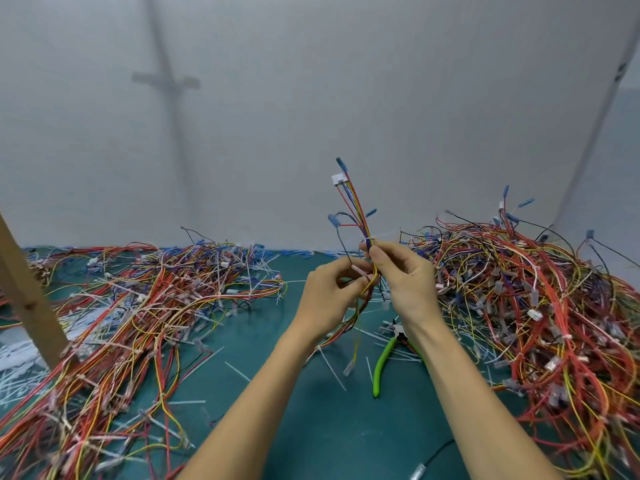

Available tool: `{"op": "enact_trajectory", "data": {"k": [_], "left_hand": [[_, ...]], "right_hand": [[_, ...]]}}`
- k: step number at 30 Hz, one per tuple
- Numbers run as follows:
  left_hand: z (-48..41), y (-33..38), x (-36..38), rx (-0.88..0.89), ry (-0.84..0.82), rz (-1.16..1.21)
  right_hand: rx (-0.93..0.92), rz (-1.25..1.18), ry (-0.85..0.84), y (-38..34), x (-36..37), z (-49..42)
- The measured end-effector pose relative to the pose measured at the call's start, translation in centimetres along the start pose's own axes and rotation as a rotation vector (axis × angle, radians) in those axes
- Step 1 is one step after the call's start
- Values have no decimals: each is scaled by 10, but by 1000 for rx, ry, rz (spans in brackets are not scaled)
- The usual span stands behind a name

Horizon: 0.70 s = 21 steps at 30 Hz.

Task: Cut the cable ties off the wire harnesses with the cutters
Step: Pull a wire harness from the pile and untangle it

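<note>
A thin wire harness [354,206] of red, blue and yellow wires stands upright above the table, its white connector and blue terminals at the top. My right hand [405,282] pinches the bundle near its middle. My left hand [329,296] grips the lower part, fingers curled round the wires, whose loose ends hang below. A white cable tie [382,234] sticks out sideways from the bundle just above my right fingers. The green-handled cutters [382,358] lie on the green mat under my right wrist, held by neither hand.
Large tangled heaps of harnesses lie at the left [138,306] and the right [540,299]. Cut white tie pieces [332,368] litter the green mat [329,427]. A wooden post [27,292] leans at the left. A grey wall stands behind.
</note>
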<state>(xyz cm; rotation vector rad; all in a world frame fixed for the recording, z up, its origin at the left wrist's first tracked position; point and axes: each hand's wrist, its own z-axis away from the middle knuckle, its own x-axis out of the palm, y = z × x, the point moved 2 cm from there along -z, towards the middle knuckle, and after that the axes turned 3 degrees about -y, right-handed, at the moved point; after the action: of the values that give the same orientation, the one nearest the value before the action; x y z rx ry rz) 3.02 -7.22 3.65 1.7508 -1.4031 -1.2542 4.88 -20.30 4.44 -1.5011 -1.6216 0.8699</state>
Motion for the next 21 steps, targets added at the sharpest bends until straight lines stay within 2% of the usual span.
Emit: {"op": "enact_trajectory", "data": {"k": [8, 13, 18, 21], "left_hand": [[3, -10, 7, -24, -10, 67], [1, -10, 8, -4, -33, 142], [-7, 2, 2, -7, -48, 207], [-11, 7, -2, -31, 36, 282]], "right_hand": [[103, 16, -85, 12, -4, 4], [99, 65, -118, 12, -3, 5], [138, 114, -29, 13, -7, 2], [48, 23, 137, 6, -12, 3]]}}
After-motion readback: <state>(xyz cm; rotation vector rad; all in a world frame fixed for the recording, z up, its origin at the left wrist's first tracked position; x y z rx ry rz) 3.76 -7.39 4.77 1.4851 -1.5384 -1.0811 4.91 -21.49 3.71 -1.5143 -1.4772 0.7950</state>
